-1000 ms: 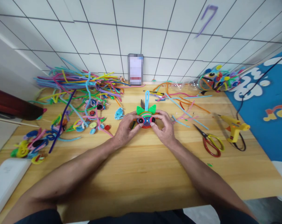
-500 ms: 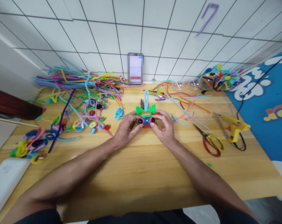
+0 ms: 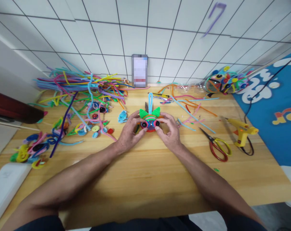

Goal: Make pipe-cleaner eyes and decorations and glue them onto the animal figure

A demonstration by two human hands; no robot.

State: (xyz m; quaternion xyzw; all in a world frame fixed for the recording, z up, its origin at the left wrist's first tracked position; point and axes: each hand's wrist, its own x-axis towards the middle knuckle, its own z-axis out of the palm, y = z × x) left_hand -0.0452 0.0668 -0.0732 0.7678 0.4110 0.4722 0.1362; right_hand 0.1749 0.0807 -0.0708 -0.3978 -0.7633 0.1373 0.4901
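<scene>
A small pipe-cleaner face with green ears, a light blue loop on top and two dark button eyes rests on the wooden table, slightly beyond its middle. My left hand grips its left side with curled fingers. My right hand grips its right side the same way, thumb near the right eye.
A big heap of coloured pipe cleaners lies at the back left, with coiled pieces and buttons nearer. Scissors and a yellow glue gun lie to the right. A phone leans on the tiled wall. A white box sits front left.
Both hands stay on the pipe-cleaner face, which has shifted very slightly away from me. Nothing else has moved.
</scene>
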